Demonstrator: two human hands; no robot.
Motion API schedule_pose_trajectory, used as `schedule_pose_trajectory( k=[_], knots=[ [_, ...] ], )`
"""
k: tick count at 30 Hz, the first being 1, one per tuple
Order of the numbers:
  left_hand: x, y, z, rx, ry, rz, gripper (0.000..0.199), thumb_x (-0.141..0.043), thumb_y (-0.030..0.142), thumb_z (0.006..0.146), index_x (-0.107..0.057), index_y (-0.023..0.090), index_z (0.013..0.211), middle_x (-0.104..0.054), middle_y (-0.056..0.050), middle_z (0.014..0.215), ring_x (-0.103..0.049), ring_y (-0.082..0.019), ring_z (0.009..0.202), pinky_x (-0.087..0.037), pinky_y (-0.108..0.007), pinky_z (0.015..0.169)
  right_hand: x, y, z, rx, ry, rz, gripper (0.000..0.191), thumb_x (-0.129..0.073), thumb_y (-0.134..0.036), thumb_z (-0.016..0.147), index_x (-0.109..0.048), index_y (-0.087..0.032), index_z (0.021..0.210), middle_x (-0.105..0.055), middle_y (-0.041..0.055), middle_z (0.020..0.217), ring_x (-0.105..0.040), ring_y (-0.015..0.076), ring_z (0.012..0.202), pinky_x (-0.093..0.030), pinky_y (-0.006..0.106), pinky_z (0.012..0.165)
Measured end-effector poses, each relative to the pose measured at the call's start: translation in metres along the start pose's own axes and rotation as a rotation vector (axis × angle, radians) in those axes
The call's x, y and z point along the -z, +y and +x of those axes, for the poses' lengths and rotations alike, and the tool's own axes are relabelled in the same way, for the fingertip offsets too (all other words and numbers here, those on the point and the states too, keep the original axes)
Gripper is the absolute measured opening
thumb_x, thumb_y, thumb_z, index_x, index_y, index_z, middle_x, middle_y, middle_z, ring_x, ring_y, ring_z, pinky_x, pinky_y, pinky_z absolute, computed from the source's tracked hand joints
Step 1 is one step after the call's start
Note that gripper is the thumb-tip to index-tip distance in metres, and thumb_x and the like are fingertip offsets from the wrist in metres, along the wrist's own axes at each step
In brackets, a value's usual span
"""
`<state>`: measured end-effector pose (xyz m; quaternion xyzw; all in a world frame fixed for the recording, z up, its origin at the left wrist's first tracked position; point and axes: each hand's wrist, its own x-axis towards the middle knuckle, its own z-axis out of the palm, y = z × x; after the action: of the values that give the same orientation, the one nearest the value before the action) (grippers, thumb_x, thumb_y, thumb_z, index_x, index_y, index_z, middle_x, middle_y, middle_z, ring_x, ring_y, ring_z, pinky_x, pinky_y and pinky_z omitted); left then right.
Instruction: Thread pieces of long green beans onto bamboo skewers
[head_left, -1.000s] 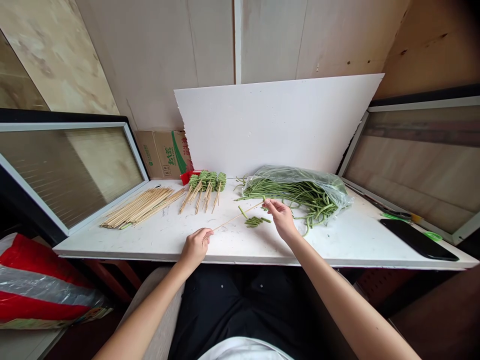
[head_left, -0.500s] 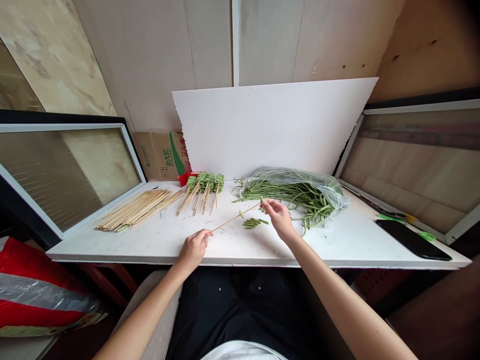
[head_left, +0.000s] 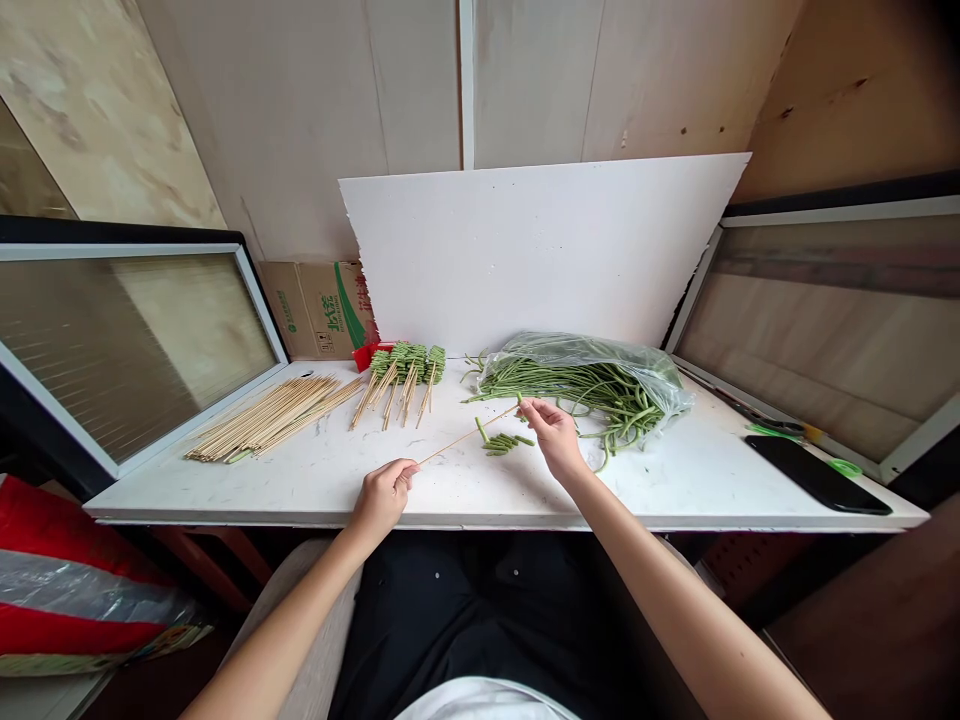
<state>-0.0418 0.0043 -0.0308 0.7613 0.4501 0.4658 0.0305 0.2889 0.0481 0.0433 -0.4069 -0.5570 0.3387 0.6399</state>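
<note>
My left hand (head_left: 385,494) is closed around the lower end of a thin bamboo skewer (head_left: 454,443), which slants up to the right above the table. At the skewer's tip, my right hand (head_left: 553,436) pinches a short piece of green bean (head_left: 520,399); whether the tip has pierced it I cannot tell. Another bean piece (head_left: 481,429) shows partway along the skewer. Just below, several cut bean pieces (head_left: 501,444) lie in a small row on the table. Behind my right hand, long green beans (head_left: 577,385) spill from a clear plastic bag (head_left: 592,348).
Loose bamboo skewers (head_left: 262,420) lie in a pile on the left of the white table (head_left: 450,500). Finished bean skewers (head_left: 409,365) are stacked behind, by a cardboard box (head_left: 311,310). A black phone (head_left: 814,472) and scissors (head_left: 772,423) lie at the right.
The view has shifted slightly. Both hands keep their hold on the skewer and the bean piece, with barely any movement.
</note>
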Motion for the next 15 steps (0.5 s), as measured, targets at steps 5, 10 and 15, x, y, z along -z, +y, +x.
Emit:
schedule_pose_trajectory(
  k=[5, 10, 15],
  knots=[
    [0.001, -0.002, 0.0, 0.016, -0.055, 0.006, 0.026, -0.047, 0.008, 0.092, -0.07, 0.019, 0.095, -0.069, -0.001, 0.071, -0.067, -0.015, 0.065, -0.052, -0.024, 0.068, -0.003, 0.002, -0.002, 0.018, -0.015, 0.02, 0.036, -0.074, -0.059, 0.087, -0.076, -0.022, 0.087, -0.072, 0.0052, 0.09, -0.063, 0.0221, 0.087, -0.048, 0.034, 0.08],
    [0.002, 0.0, 0.001, 0.01, -0.068, 0.042, 0.027, -0.046, 0.005, 0.087, -0.067, 0.021, 0.092, -0.076, -0.003, 0.085, -0.072, -0.017, 0.076, -0.054, -0.027, 0.072, -0.006, -0.006, -0.005, 0.055, -0.02, 0.016, 0.035, -0.075, -0.058, 0.087, -0.076, -0.023, 0.09, -0.072, 0.0053, 0.091, -0.063, 0.0224, 0.087, -0.048, 0.034, 0.079],
    [0.001, 0.003, 0.003, 0.028, -0.064, 0.026, 0.024, -0.046, 0.014, 0.097, -0.069, 0.022, 0.098, -0.073, -0.002, 0.079, -0.069, -0.017, 0.069, -0.053, -0.027, 0.069, -0.005, -0.011, -0.004, 0.031, 0.013, -0.003, 0.041, -0.074, -0.063, 0.085, -0.076, -0.022, 0.092, -0.072, 0.0071, 0.091, -0.062, 0.0223, 0.082, -0.047, 0.033, 0.073]
  ],
)
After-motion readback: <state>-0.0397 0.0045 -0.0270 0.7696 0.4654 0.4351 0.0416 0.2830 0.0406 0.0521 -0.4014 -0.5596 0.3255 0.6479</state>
